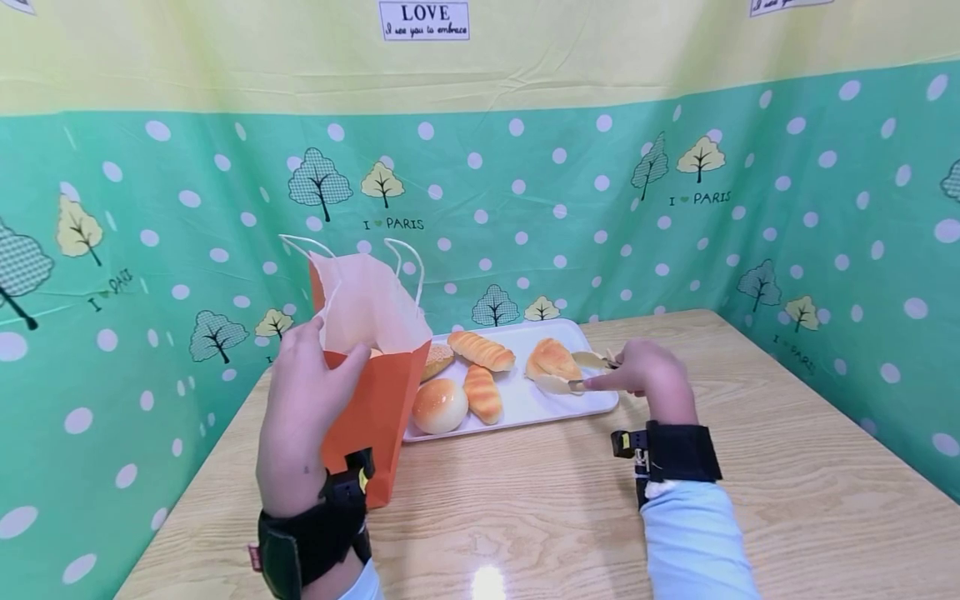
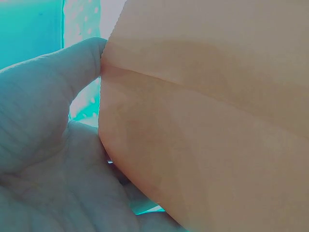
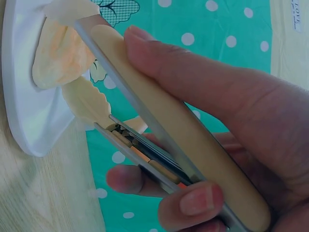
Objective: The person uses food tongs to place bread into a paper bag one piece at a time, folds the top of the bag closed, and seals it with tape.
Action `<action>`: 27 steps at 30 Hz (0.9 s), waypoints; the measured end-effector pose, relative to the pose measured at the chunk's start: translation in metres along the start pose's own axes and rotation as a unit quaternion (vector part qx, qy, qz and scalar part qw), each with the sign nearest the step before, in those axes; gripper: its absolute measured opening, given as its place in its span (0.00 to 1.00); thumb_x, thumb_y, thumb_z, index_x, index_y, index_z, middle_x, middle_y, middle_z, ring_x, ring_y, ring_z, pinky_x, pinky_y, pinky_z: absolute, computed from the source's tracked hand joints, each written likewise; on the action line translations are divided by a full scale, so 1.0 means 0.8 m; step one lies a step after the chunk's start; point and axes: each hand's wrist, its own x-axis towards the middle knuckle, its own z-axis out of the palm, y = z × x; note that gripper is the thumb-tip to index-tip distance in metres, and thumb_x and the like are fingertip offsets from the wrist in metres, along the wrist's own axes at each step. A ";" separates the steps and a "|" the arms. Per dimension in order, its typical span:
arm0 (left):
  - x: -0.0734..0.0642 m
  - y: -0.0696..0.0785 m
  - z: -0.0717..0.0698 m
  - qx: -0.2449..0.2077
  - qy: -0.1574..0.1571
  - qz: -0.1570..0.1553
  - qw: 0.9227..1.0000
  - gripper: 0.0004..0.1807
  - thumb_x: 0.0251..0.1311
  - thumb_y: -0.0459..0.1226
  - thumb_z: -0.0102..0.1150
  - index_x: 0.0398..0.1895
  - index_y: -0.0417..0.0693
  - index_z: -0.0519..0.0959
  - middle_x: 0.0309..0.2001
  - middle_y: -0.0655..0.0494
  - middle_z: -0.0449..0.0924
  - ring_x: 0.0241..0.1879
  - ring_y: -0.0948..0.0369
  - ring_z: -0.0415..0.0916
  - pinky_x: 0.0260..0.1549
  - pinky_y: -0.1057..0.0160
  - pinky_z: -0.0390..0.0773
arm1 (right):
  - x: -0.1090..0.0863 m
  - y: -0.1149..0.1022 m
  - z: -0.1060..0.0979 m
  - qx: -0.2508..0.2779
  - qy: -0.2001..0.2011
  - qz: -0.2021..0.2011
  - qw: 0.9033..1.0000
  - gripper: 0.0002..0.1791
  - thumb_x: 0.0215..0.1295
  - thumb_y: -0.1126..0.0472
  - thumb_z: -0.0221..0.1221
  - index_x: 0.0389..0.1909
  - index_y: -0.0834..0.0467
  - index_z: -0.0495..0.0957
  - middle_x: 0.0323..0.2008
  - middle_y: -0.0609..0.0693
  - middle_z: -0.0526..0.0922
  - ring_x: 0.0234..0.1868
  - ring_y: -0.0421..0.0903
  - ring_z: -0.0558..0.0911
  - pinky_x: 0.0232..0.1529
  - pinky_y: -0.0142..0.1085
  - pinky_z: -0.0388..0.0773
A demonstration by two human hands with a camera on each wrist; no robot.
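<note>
My left hand (image 1: pixel 296 408) pinches the rim of an upright orange paper bag (image 1: pixel 378 417) with white string handles. In the left wrist view the thumb (image 2: pixel 82 60) meets the bag's zigzag edge and the fingers pass behind the paper. My right hand (image 1: pixel 656 379) grips metal tongs with cream-coloured handles (image 3: pixel 154 106) and scalloped cream tips. The two tips lie on either side of a wedge-like golden bread (image 1: pixel 552 358) on a white tray (image 1: pixel 525 410). Whether they press on it I cannot tell.
Left on the tray are a round glossy bun (image 1: pixel 440 407), a small striped roll (image 1: pixel 482 394), a longer striped roll (image 1: pixel 480 350) and a seeded bread (image 1: pixel 438 361), partly hidden by the bag. Behind the wooden table (image 1: pixel 525 500) hangs a green dotted curtain (image 1: pixel 517 225).
</note>
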 end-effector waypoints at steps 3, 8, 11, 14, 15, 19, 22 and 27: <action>0.000 0.000 0.000 0.001 -0.001 -0.001 1.000 0.43 0.62 0.52 0.48 0.71 0.35 0.47 0.69 0.30 0.50 0.60 0.36 0.56 0.54 0.33 0.71 | 0.002 0.000 0.002 0.000 0.001 -0.002 1.000 0.32 0.35 0.30 0.65 0.07 0.51 0.61 0.10 0.45 0.64 0.14 0.43 0.67 0.16 0.34 0.61; 0.000 -0.001 0.000 0.002 -0.002 -0.002 1.000 0.43 0.63 0.51 0.48 0.71 0.35 0.46 0.69 0.30 0.49 0.60 0.36 0.56 0.54 0.33 0.71 | 0.003 0.001 0.002 0.001 0.000 -0.003 1.000 0.32 0.36 0.30 0.64 0.06 0.51 0.61 0.10 0.45 0.66 0.14 0.43 0.68 0.16 0.34 0.61; 0.000 -0.001 0.000 0.001 -0.002 -0.001 1.000 0.43 0.63 0.51 0.48 0.71 0.35 0.47 0.69 0.30 0.50 0.60 0.37 0.56 0.54 0.33 0.70 | 0.002 0.001 0.002 0.000 0.000 -0.003 1.000 0.32 0.38 0.30 0.64 0.07 0.50 0.61 0.10 0.45 0.66 0.14 0.43 0.68 0.16 0.34 0.61; -0.001 0.000 -0.001 0.001 -0.003 0.001 1.000 0.43 0.63 0.51 0.48 0.71 0.35 0.47 0.69 0.30 0.50 0.60 0.36 0.56 0.54 0.33 0.70 | 0.001 0.000 0.001 0.002 0.000 -0.006 1.000 0.32 0.38 0.30 0.64 0.07 0.50 0.61 0.10 0.45 0.67 0.14 0.43 0.67 0.16 0.34 0.61; -0.001 0.000 -0.001 0.001 -0.003 0.002 1.000 0.43 0.63 0.51 0.48 0.71 0.34 0.47 0.69 0.30 0.50 0.60 0.36 0.56 0.54 0.33 0.70 | 0.001 0.000 0.001 0.005 0.000 -0.006 1.000 0.32 0.38 0.29 0.63 0.07 0.50 0.60 0.10 0.45 0.67 0.14 0.43 0.67 0.16 0.34 0.61; -0.001 0.000 -0.002 0.001 -0.004 0.002 1.000 0.43 0.63 0.51 0.48 0.71 0.35 0.46 0.69 0.30 0.50 0.61 0.36 0.55 0.55 0.33 0.69 | -0.001 0.000 -0.001 0.016 -0.002 -0.006 1.000 0.33 0.35 0.27 0.62 0.07 0.50 0.60 0.11 0.45 0.67 0.14 0.43 0.67 0.17 0.34 0.61; -0.001 -0.001 -0.001 0.002 -0.004 0.002 1.000 0.43 0.62 0.52 0.48 0.71 0.35 0.46 0.69 0.30 0.49 0.61 0.36 0.55 0.55 0.33 0.69 | -0.003 -0.001 -0.003 0.024 0.000 -0.003 1.000 0.33 0.35 0.26 0.62 0.07 0.50 0.62 0.12 0.46 0.69 0.15 0.43 0.68 0.17 0.34 0.62; -0.001 -0.001 -0.001 -0.002 -0.002 0.002 1.000 0.44 0.62 0.52 0.48 0.72 0.36 0.45 0.69 0.30 0.49 0.60 0.36 0.56 0.54 0.33 0.71 | -0.006 -0.003 -0.006 0.042 0.009 0.001 0.999 0.32 0.38 0.28 0.62 0.08 0.52 0.65 0.14 0.48 0.72 0.16 0.44 0.69 0.17 0.34 0.63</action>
